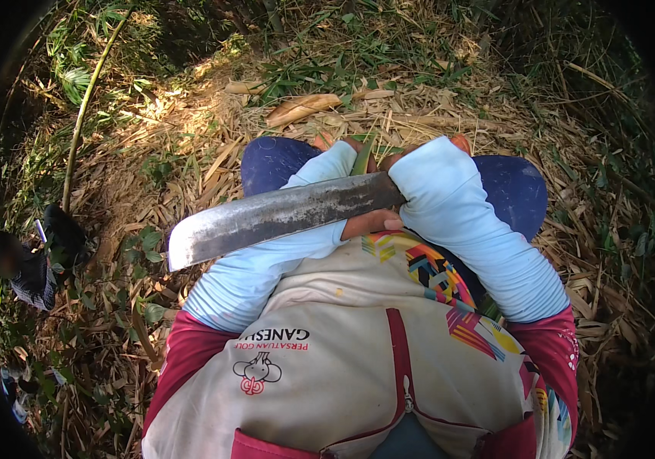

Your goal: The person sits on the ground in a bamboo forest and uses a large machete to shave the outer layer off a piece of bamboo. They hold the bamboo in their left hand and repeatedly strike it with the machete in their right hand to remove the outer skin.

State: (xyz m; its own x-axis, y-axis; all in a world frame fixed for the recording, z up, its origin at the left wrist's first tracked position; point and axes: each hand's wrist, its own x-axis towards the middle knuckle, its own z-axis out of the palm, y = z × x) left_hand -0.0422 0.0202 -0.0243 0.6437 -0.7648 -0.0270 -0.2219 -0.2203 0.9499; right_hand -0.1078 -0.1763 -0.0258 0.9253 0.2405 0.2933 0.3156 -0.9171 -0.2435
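Mid-frame, the right hand [412, 170] seemed clamped on a machete [281, 218], the left hand [373, 222] was too hidden to judge, and this apparent holding step called for steering clear of the left sleeve [259, 271].

The machete [281, 218] crosses over the left forearm [228, 291], its tip pointing left. Beyond the knees [515, 191], a husk [302, 109] lies on the ground [117, 172]; toward the ground's left edge are a stalk [90, 107] and another person [34, 287].
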